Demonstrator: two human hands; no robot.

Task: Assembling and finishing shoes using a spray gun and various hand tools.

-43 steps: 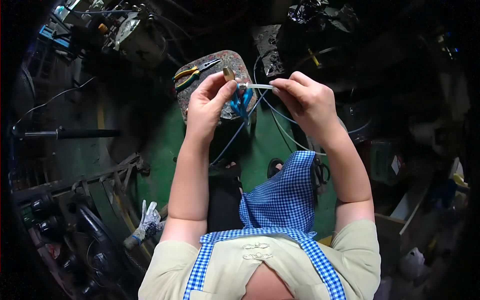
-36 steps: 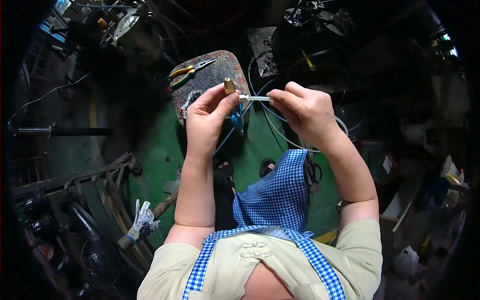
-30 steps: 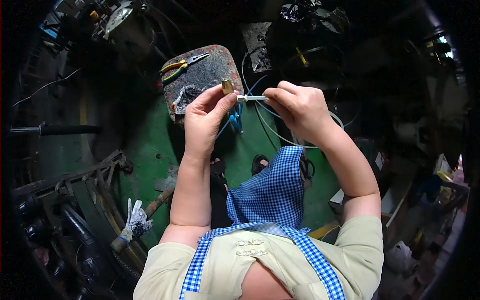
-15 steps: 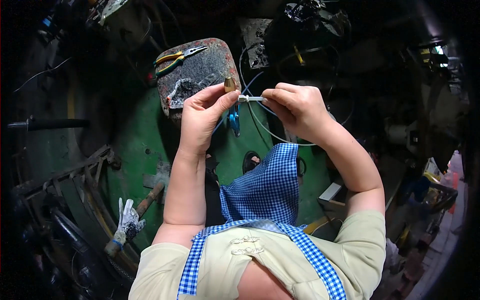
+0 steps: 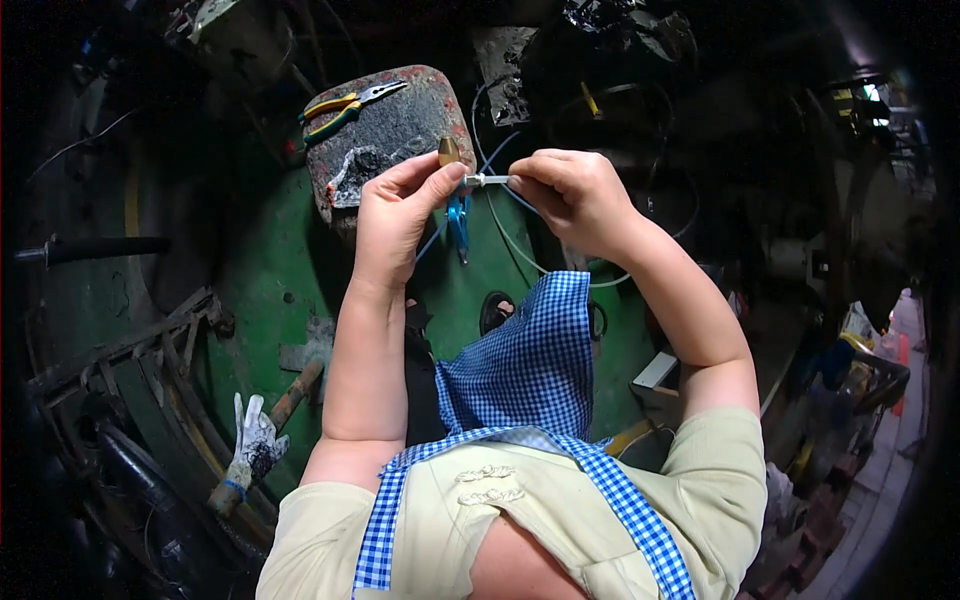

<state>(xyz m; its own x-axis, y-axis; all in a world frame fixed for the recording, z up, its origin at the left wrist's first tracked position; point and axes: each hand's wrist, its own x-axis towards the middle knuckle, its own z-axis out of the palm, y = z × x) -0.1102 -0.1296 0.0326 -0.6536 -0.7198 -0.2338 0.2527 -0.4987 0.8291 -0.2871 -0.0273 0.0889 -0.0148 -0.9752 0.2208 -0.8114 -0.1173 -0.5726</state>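
Head view shows both hands raised at upper centre of the frame. The left hand (image 5: 398, 212) pinches a small brass fitting (image 5: 449, 152) and the end of a white cable (image 5: 487, 180); the right hand (image 5: 570, 195) is closed on that cable just beside it, fingertips nearly touching. A blue-handled tool (image 5: 459, 215) hangs just below the left fingers. By my reading, the step is seating the fitting on the cable end, and the next move calls for a steady push along the cable's line while both pinches hold. Just beyond the hands lies a rough stone block (image 5: 385, 135) with yellow-handled pliers (image 5: 345, 103) at its upper left edge. Below the hands a green surface (image 5: 260, 290) leaves some room; clutter crowds the frame's dark edges.
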